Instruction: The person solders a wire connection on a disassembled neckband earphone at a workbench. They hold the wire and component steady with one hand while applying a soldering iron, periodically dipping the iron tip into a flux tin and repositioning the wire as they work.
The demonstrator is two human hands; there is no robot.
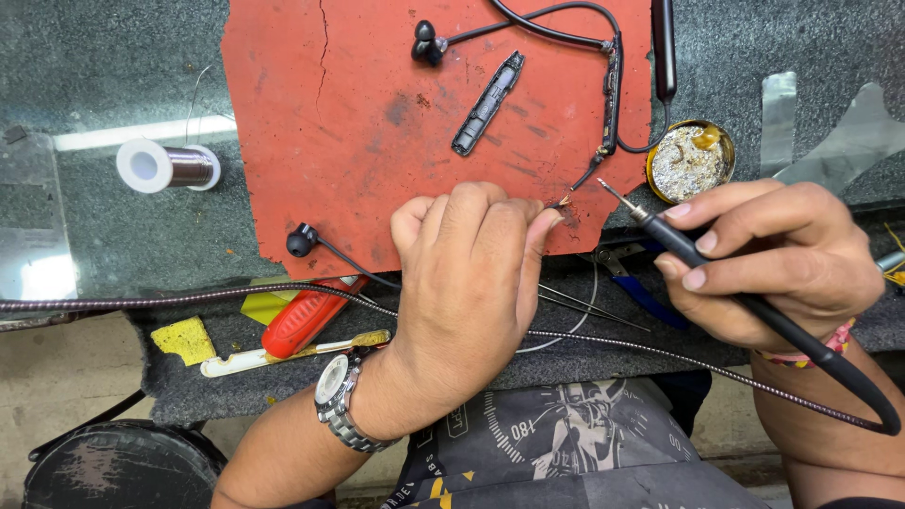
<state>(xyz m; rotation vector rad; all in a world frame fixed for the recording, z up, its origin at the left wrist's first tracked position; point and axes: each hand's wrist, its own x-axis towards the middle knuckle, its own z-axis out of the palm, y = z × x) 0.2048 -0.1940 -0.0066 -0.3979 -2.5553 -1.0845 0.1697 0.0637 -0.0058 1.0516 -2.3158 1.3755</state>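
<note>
Your left hand (467, 283) lies knuckles-up on the lower edge of the red silicone mat (377, 141), fingers curled tight, thumb and forefinger pinching the frayed end of the thin black earphone wire (586, 177). The bare strands (563, 200) poke out just past your fingertips, at about 2 o'clock from the knuckles. How much wire sits inside the closed fingers I cannot tell.

Your right hand (773, 259) holds the black soldering iron (745, 292) like a pen, thumb and 2 fingers closed around the front of the barrel, the cord looping away toward 4 o'clock. The iron's long axis runs from 4 o'clock up to 10 o'clock, and its fine tip (608, 188) hangs near the strands without touching them.

The relation that matters: the bare wire end lies at 9 o'clock from the tip, slightly lower, with a small gap between. The wire itself runs toward 1 o'clock, up to the opened inline control board (613, 94). So iron and wire meet at a shallow angle. Your right hand is the nearer to the gap; your left is already at the wire.

The open tin of flux (690, 162) sits at 1 o'clock from the tip, just off the mat. The loose black housing cover (487, 104) lies on the mat at 12 o'clock from your left hand, 1 earbud (302, 240) at 9 o'clock, the solder spool (170, 166) farther out at 10 o'clock, and blue-handled pliers (641, 287) between your hands.
</note>
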